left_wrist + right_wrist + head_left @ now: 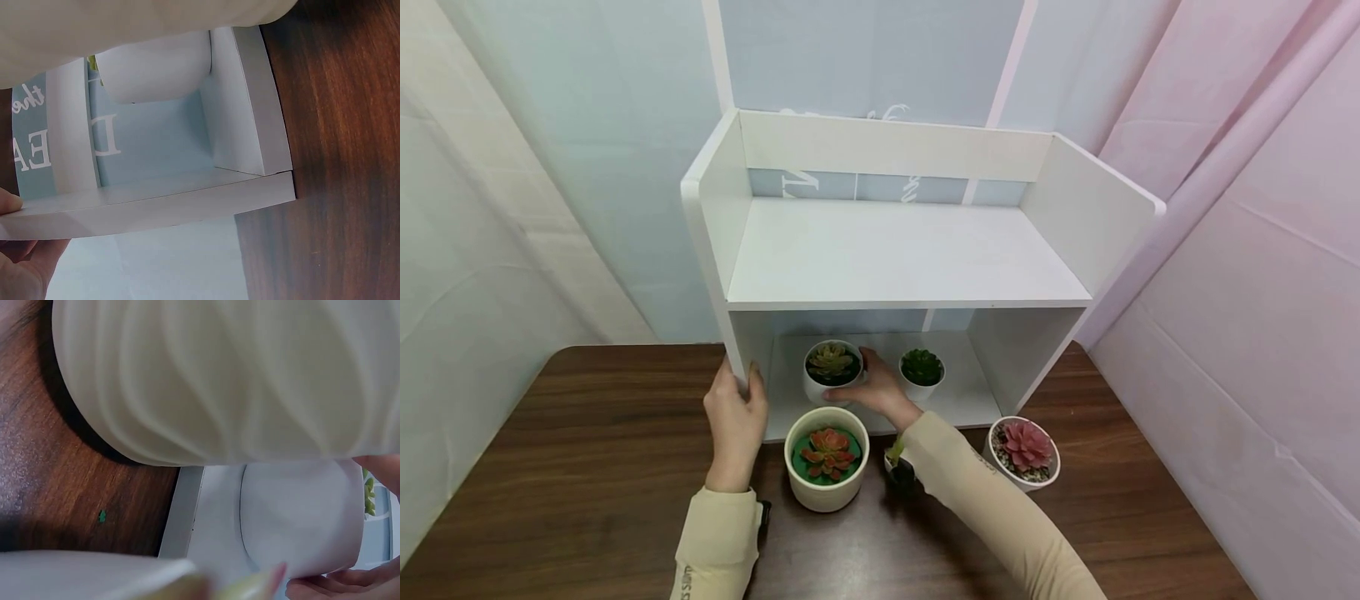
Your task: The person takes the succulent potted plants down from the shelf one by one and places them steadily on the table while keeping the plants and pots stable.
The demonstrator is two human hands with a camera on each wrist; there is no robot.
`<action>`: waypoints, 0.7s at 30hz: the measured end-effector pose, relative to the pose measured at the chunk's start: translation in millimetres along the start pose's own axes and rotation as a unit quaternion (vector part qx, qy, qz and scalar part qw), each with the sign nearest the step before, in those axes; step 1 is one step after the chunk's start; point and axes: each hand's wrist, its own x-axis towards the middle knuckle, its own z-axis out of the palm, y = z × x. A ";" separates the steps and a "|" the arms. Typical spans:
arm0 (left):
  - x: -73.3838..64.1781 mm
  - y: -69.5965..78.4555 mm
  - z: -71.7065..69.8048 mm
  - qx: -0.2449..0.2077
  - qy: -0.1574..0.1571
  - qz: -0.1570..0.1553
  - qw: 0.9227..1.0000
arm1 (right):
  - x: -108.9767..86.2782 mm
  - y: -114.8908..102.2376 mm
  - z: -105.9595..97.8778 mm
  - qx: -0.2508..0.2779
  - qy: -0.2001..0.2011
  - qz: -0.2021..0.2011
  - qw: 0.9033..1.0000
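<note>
My left hand (736, 417) grips the front edge of the left side panel of a white two-tier shelf (880, 250). In the left wrist view the thumb (9, 203) lies on the panel's inner face, with fingers on its outer side. On the lower tier my right hand (883, 390) holds a white pot (300, 519) with a yellow-green succulent (831, 363), thumb and fingers around its sides. The pot's base is at the shelf board. To its right on the same tier stands a smaller white pot (921, 390) with a dark green succulent.
Before the shelf stands a ribbed cream pot (826, 497) with a red-orange succulent. A dark pot (901, 477), partly hidden by the right sleeve, sits beside it. A white pot with a pink succulent (1027, 446) stands at the shelf's right front corner on the brown table (587, 467).
</note>
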 end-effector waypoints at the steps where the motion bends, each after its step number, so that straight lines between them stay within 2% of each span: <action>1: -0.1 0.0 0.0 0.000 0.000 0.000 1.000 | 0.5 -0.3 0.3 -0.002 0.000 -0.001 1.000; 7: -0.9 -0.5 0.4 -0.001 -0.002 0.001 1.000 | 4.3 -0.3 2.3 -0.024 0.007 -0.021 0.999; 21: 0.0 -1.1 0.3 -0.006 0.003 0.001 1.000 | 8.2 0.0 6.7 -0.031 0.008 -0.044 0.999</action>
